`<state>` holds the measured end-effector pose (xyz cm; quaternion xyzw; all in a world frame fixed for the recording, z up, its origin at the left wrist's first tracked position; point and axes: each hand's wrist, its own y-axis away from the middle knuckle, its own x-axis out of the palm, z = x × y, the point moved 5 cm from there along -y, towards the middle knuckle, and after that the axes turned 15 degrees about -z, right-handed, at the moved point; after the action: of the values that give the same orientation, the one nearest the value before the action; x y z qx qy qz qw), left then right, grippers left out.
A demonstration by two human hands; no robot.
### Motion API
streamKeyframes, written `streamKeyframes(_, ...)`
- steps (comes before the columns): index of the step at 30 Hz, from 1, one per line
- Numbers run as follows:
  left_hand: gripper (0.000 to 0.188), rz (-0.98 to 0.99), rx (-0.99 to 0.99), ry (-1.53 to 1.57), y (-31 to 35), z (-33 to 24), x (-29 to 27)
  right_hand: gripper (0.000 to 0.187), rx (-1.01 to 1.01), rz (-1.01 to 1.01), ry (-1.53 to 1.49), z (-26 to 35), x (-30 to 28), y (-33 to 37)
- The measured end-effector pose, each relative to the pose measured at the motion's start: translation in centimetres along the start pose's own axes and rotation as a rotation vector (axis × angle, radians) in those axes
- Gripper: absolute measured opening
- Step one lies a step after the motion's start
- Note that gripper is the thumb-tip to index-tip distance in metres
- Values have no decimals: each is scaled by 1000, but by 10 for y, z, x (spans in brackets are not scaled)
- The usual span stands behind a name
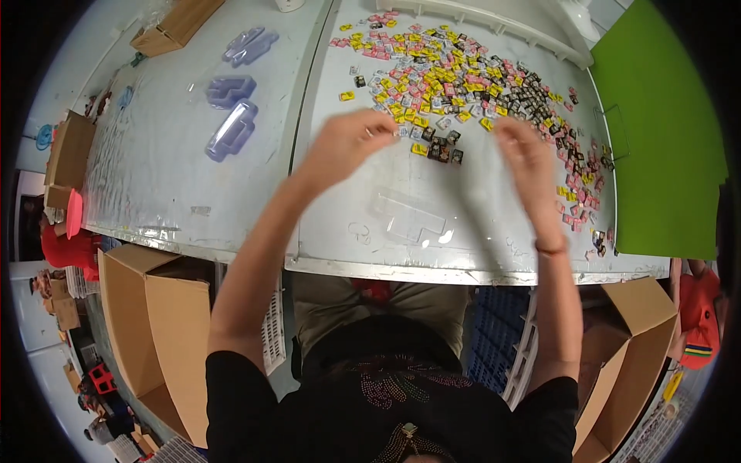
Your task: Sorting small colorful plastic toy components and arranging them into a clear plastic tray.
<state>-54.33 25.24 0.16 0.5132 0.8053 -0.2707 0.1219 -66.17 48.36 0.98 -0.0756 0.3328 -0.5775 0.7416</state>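
Observation:
A loose heap of small square packets (pixel 432 77), yellow, pink, black and pale, spreads over the far part of the white table. My left hand (pixel 351 147) hovers at the heap's near left edge with thumb and fingertips pinched together; whatever is between them is too small to make out. Over the heap's near right side, my right hand (pixel 527 158) is smeared by motion, its fingers bent downward. Between the hands lies a small cluster of black packets (pixel 440 149). Nearer to me, a clear moulded plastic tray (pixel 409 217) rests flat on the table.
More clear plastic trays (pixel 231 131) lie on the left table. Open cardboard boxes (pixel 177 324) (pixel 629 339) stand below the table edge on both sides. A green panel (pixel 664 139) borders the right side, and a white raised rim (pixel 494 19) the back. People in red are at both sides.

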Motion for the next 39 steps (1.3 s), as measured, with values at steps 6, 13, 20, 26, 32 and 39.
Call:
streamKeyframes(6, 23, 34, 157, -303, -2, 60, 69, 33, -299, 125, 367, -46, 68, 38)
streamKeyframes(13, 30, 114, 260, -246, -9, 66, 74, 33, -272, 115, 343, -57, 68, 42)
streamKeyframes(20, 29, 7, 229, -316, -2, 44, 94, 35, -206, 138, 214, -64, 64, 38)
streamKeyframes(26, 33, 139, 316, -179, -8, 56, 96, 38, -184, 201, 134, -60, 63, 37)
streamKeyframes(32, 28, 117, 362, -110, -16, 51, 103, 39, -167, 212, 118, -64, 69, 32)
streamKeyframes(39, 29, 181, 346, -125, 3, 44, 99, 30, -149, 267, 54, -55, 64, 40)
